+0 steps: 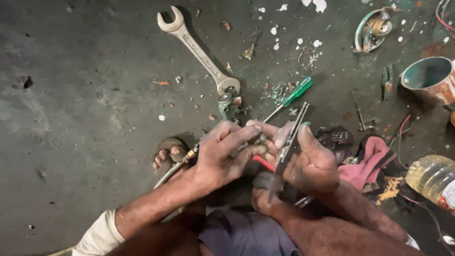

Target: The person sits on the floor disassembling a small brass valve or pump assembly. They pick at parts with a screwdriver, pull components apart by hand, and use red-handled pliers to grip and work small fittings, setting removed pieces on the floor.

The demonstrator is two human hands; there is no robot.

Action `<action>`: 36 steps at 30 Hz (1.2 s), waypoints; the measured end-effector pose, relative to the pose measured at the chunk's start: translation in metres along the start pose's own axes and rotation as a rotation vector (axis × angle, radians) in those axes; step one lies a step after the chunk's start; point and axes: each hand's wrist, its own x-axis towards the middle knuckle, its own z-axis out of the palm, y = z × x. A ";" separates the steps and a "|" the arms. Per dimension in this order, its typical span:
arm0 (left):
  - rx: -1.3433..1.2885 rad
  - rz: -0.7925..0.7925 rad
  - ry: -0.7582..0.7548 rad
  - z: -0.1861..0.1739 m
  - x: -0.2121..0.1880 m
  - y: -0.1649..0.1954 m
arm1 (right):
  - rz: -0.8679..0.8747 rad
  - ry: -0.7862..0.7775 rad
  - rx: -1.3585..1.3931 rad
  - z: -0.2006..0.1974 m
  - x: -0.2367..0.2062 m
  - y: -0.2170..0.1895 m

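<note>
At the centre of the frame, the left hand (pixel 222 156) pinches a small metal fitting on a thin cable (pixel 177 166), while the right hand (pixel 308 163) is clamped on slim grey metal pliers (pixel 289 149), below a long silver steel spanner (pixel 199 50) on the concrete floor (pixel 71 118).

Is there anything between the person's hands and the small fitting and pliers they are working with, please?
Nothing visible does. The left hand already pinches the small fitting at the hose end, and the right hand grips the pliers beside it. The wrench and screwdriver lie apart on the floor.
</note>
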 end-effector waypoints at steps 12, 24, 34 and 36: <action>-0.900 -0.579 -0.113 -0.026 -0.022 -0.028 | -0.513 0.268 -0.878 -0.028 -0.011 0.003; -1.096 -0.509 -0.294 -0.028 -0.024 -0.026 | -0.459 -0.153 -1.262 0.029 -0.001 -0.001; -1.252 -0.615 -0.171 -0.026 -0.036 -0.027 | -0.605 -0.075 -1.524 0.016 0.006 -0.007; -1.335 -0.597 -0.136 -0.026 -0.037 -0.028 | -0.291 0.223 -1.622 0.015 0.001 -0.004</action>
